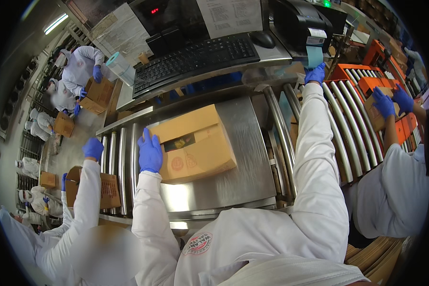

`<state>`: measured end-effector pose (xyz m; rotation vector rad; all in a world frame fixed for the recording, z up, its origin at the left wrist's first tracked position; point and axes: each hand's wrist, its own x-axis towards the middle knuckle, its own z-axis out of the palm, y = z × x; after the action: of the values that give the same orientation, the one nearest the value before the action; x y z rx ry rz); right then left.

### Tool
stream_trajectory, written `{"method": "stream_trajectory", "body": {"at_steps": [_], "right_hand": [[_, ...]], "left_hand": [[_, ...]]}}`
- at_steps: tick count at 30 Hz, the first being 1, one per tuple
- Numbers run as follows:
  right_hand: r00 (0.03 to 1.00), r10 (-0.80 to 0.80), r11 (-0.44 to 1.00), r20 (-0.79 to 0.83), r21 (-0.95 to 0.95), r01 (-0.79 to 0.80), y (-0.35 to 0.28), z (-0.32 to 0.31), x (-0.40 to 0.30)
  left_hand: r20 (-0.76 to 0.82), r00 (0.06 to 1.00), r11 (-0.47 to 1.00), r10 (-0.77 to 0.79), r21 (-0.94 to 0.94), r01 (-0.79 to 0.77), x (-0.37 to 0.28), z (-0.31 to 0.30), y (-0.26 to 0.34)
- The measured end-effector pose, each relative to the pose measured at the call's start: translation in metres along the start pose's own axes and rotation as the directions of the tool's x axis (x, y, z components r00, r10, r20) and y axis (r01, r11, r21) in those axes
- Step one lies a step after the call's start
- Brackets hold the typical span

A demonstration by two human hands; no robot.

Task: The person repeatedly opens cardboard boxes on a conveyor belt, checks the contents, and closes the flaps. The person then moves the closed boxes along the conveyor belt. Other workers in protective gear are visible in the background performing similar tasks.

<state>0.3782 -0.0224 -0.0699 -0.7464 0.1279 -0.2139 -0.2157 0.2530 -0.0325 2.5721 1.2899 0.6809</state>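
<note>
A cardboard box (203, 159) lies on a steel plate (248, 132) set among the conveyor rollers. Its top flaps do not quite meet, and dark packaging shows through the gap. My left hand (150, 152), in a blue glove, rests flat against the box's left side with the fingers extended. Out at the upper right, my right hand (315, 74), gloved alike, pinches the lower end of a blue label strip (314, 56). That strip hangs from the front of a black label printer (296, 25).
A keyboard (200, 59), a mouse (262, 39) and a label roll (121, 68) occupy the shelf above. Steel rollers (122, 168) run left, where a co-worker reaches over an open carton (109, 191). Another co-worker's hands hold a carton (374, 112) at right.
</note>
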Motion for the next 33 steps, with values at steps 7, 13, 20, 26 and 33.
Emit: {"method": "stream_trajectory", "body": {"at_steps": [7,13,20,26,33], "right_hand": [[0.76,-0.644,0.617,-0.081,-0.643,0.454,-0.074,0.043,-0.038],[0.594,-0.261,0.822,0.76,-0.148,0.55,-0.138,0.109,-0.215],[-0.147,0.208,0.376,0.967,0.06,0.925,-0.157,0.004,-0.361],[0.134,0.422,0.301,0.897,-0.277,0.912,-0.134,-0.046,-0.257],[0.315,0.322,0.32,0.893,-0.416,0.851,-0.144,-0.076,-0.174]], "left_hand": [[0.019,0.999,0.994,0.036,0.102,-0.038,-0.024,-0.023,0.028],[0.298,0.941,0.893,0.162,-0.45,-0.011,-0.077,-0.009,0.105],[0.318,0.785,0.607,0.532,-0.79,-0.091,-0.102,0.019,0.209],[0.27,0.632,0.053,0.727,-0.939,0.34,-0.123,0.068,0.238],[0.493,0.161,0.491,0.855,-0.869,0.055,-0.176,0.013,0.177]]}}
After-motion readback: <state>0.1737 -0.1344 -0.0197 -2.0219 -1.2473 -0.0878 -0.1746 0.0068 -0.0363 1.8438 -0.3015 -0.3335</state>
